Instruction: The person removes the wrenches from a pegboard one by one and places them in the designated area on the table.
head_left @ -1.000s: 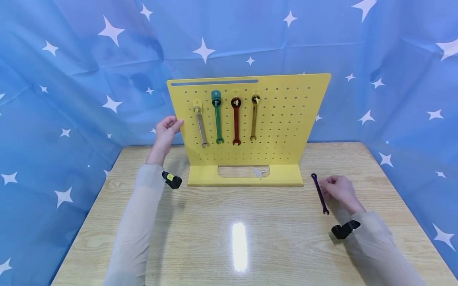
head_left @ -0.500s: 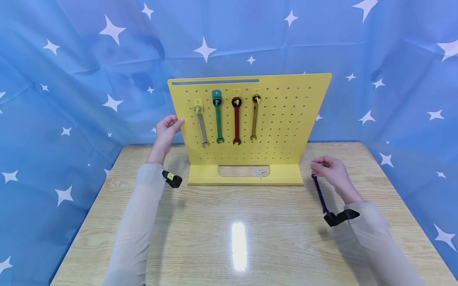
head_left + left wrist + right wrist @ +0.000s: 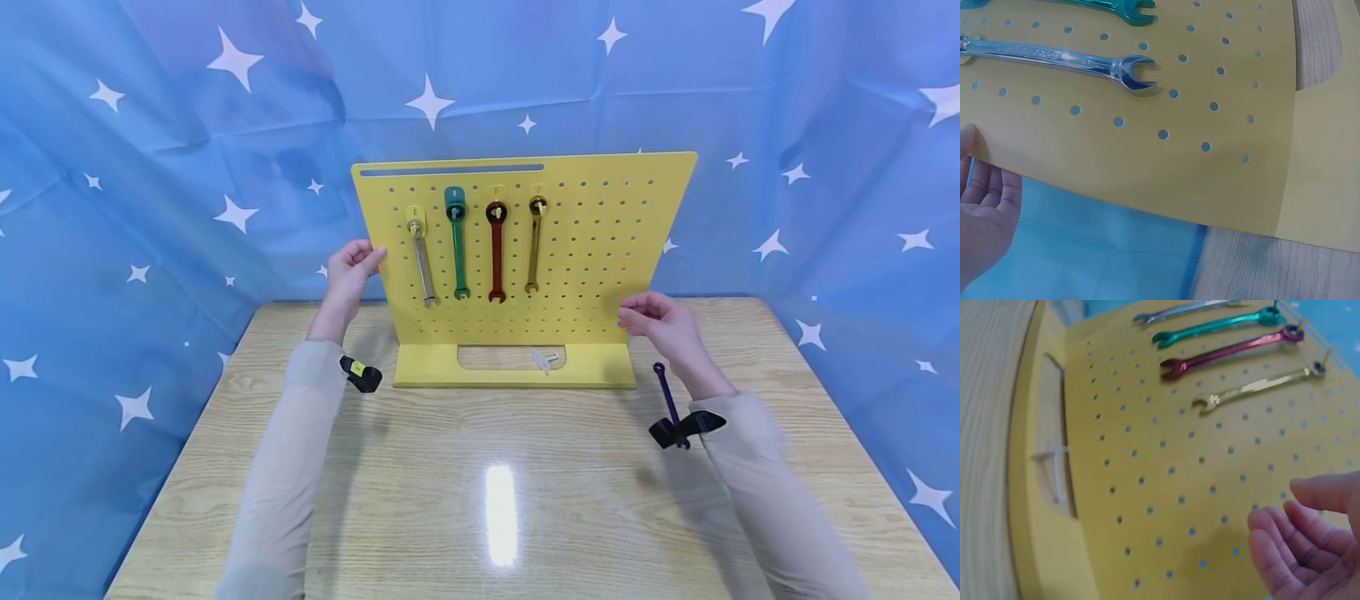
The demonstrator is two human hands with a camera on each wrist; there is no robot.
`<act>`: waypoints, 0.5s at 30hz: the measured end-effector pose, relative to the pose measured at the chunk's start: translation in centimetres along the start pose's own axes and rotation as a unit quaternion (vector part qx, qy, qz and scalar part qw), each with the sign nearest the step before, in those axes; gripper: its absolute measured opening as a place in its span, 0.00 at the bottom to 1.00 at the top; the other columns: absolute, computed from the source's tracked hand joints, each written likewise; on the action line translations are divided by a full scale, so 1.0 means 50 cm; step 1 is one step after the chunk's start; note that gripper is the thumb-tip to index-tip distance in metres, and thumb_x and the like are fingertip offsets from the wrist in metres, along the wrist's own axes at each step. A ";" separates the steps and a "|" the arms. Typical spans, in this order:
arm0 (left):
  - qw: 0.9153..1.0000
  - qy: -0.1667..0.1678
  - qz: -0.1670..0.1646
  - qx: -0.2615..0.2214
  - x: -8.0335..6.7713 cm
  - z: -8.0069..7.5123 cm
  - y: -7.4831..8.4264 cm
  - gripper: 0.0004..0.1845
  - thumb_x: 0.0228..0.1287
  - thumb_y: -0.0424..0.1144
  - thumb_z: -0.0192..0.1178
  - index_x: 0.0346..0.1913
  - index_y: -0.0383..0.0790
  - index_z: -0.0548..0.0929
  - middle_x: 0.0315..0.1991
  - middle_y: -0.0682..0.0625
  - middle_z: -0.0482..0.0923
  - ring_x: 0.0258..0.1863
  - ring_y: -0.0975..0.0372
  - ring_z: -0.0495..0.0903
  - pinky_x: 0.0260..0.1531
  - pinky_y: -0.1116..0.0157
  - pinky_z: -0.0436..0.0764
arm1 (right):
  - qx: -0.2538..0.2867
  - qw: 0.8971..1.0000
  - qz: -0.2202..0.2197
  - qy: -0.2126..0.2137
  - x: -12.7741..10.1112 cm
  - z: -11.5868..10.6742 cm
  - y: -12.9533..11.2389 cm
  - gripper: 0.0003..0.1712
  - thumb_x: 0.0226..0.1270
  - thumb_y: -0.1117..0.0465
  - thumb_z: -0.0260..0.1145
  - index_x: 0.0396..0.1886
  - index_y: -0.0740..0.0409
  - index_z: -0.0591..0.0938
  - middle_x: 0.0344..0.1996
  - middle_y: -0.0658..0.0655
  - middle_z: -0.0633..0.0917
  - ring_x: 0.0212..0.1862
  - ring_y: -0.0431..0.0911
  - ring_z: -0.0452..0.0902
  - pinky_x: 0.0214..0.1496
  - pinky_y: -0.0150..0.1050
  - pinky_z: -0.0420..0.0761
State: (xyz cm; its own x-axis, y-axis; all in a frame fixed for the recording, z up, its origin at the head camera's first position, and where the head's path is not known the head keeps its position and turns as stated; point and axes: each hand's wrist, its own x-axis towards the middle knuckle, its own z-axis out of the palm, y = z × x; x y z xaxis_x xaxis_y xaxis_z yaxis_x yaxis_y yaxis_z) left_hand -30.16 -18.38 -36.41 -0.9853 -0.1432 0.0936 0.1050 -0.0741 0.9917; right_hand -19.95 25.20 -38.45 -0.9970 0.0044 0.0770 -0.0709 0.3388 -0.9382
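While your left hand (image 3: 349,271) grips the pegboard (image 3: 600,250) edge, four wrenches hang; the purple wrench (image 3: 666,398) lies below your loosely curled, empty right hand (image 3: 660,323).

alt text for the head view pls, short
A person's left hand grips the left edge of a yellow pegboard holding silver, green, red and gold wrenches, while the right hand hovers empty near its lower right. A purple wrench lies on the wooden table.

No readable text, number or brand anywhere. Faint stamped marks along the silver wrench (image 3: 1054,57) shank, too blurred to make out. Small yellow tag on the wrist strap (image 3: 358,372), illegible.
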 end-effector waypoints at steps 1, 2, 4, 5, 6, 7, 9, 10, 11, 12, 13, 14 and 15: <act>1.000 0.000 0.000 0.000 0.000 0.000 0.000 0.08 0.61 0.31 0.62 0.26 0.46 0.79 0.24 0.55 0.74 0.28 0.65 0.72 0.41 0.64 0.75 | 0.004 1.000 -0.005 -0.002 0.003 0.005 -0.005 0.18 0.66 0.61 0.62 0.47 0.72 0.74 0.29 0.43 0.81 0.34 0.36 0.79 0.38 0.27 0.81; 1.000 0.001 -0.001 0.001 0.000 0.000 0.000 0.08 0.61 0.31 0.62 0.26 0.46 0.79 0.24 0.55 0.74 0.28 0.65 0.72 0.41 0.64 0.75 | 0.008 1.000 -0.012 -0.003 0.006 0.011 -0.011 0.19 0.66 0.61 0.63 0.48 0.72 0.74 0.29 0.44 0.82 0.34 0.35 0.79 0.38 0.27 0.81; 1.000 0.001 -0.001 0.004 0.000 0.000 0.000 0.08 0.61 0.31 0.62 0.27 0.45 0.78 0.25 0.55 0.74 0.28 0.65 0.72 0.42 0.63 0.75 | 0.020 1.000 -0.024 -0.005 0.011 0.021 -0.023 0.19 0.66 0.62 0.63 0.49 0.73 0.74 0.31 0.46 0.82 0.34 0.35 0.79 0.38 0.26 0.80; 1.000 0.001 -0.001 0.005 0.000 -0.001 -0.001 0.08 0.61 0.31 0.62 0.27 0.45 0.78 0.25 0.55 0.74 0.27 0.65 0.72 0.42 0.62 0.75 | 0.029 0.999 -0.029 -0.006 0.014 0.026 -0.028 0.19 0.66 0.63 0.63 0.49 0.73 0.74 0.32 0.48 0.83 0.34 0.35 0.79 0.39 0.27 0.80; 1.000 0.001 -0.001 0.005 0.000 -0.001 -0.001 0.07 0.61 0.31 0.62 0.27 0.45 0.78 0.25 0.55 0.74 0.27 0.65 0.72 0.42 0.62 0.75 | 0.035 0.999 -0.037 -0.007 0.017 0.031 -0.033 0.18 0.65 0.63 0.63 0.48 0.73 0.75 0.32 0.50 0.83 0.34 0.36 0.79 0.38 0.27 0.80; 1.000 0.000 -0.002 0.005 0.000 -0.001 -0.001 0.07 0.61 0.31 0.62 0.27 0.45 0.77 0.25 0.55 0.74 0.28 0.65 0.72 0.42 0.62 0.75 | 0.042 0.998 -0.043 -0.007 0.020 0.036 -0.038 0.16 0.65 0.64 0.63 0.47 0.72 0.75 0.33 0.51 0.83 0.34 0.36 0.79 0.38 0.27 0.81; 1.000 0.000 0.000 0.004 0.000 -0.001 -0.001 0.07 0.62 0.31 0.62 0.28 0.45 0.77 0.25 0.55 0.74 0.28 0.65 0.72 0.40 0.64 0.75 | 0.058 0.997 -0.050 -0.008 0.025 0.046 -0.048 0.15 0.64 0.65 0.63 0.46 0.71 0.76 0.33 0.53 0.84 0.34 0.37 0.79 0.38 0.27 0.81; 1.000 0.000 0.000 0.002 0.000 -0.001 -0.001 0.07 0.61 0.31 0.62 0.27 0.44 0.77 0.24 0.55 0.74 0.27 0.65 0.72 0.39 0.65 0.76 | 0.065 0.997 -0.052 -0.009 0.028 0.050 -0.052 0.15 0.64 0.66 0.63 0.46 0.71 0.76 0.33 0.53 0.84 0.34 0.37 0.79 0.38 0.27 0.81; 1.000 -0.001 0.001 0.002 0.000 -0.001 -0.001 0.07 0.61 0.31 0.62 0.27 0.44 0.77 0.24 0.55 0.74 0.27 0.65 0.72 0.39 0.65 0.76 | 0.068 0.996 -0.054 -0.009 0.031 0.054 -0.056 0.15 0.64 0.66 0.64 0.46 0.71 0.76 0.33 0.52 0.84 0.35 0.37 0.79 0.39 0.27 0.81; 1.000 0.000 0.001 0.002 0.000 -0.001 -0.001 0.07 0.61 0.31 0.62 0.27 0.44 0.77 0.24 0.55 0.74 0.28 0.65 0.72 0.39 0.66 0.76 | 0.071 0.996 -0.056 -0.009 0.034 0.058 -0.060 0.16 0.64 0.66 0.64 0.47 0.72 0.76 0.33 0.50 0.83 0.35 0.37 0.79 0.39 0.27 0.81; 1.000 -0.001 0.001 0.003 0.001 -0.001 -0.001 0.07 0.62 0.31 0.62 0.28 0.44 0.77 0.24 0.55 0.74 0.28 0.65 0.72 0.38 0.66 0.76 | 0.077 0.995 -0.057 -0.011 0.036 0.062 -0.064 0.17 0.64 0.66 0.64 0.48 0.73 0.76 0.33 0.49 0.83 0.35 0.36 0.79 0.39 0.27 0.81; 1.000 -0.001 0.001 0.004 0.001 -0.001 -0.001 0.07 0.62 0.31 0.62 0.28 0.44 0.77 0.24 0.55 0.74 0.28 0.65 0.72 0.38 0.66 0.76 | 0.081 0.995 -0.058 -0.012 0.039 0.067 -0.068 0.18 0.64 0.66 0.64 0.49 0.74 0.75 0.33 0.48 0.83 0.35 0.36 0.79 0.39 0.27 0.81; 1.000 -0.002 0.001 0.005 0.001 -0.001 -0.001 0.07 0.62 0.31 0.62 0.28 0.44 0.77 0.24 0.55 0.74 0.28 0.65 0.72 0.39 0.66 0.76 | 0.084 0.995 -0.059 -0.014 0.041 0.071 -0.072 0.19 0.64 0.66 0.64 0.50 0.75 0.74 0.33 0.47 0.83 0.35 0.36 0.79 0.40 0.27 0.80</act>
State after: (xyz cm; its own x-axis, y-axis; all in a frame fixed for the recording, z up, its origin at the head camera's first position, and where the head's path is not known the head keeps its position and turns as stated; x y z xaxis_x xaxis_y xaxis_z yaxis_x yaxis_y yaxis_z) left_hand -30.20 -18.41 -36.44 -0.9855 -0.1402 0.0958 0.1057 -0.0648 0.9923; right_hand -21.87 20.67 -36.08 -0.9819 -0.0519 0.1822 -0.1885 0.1731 -0.9667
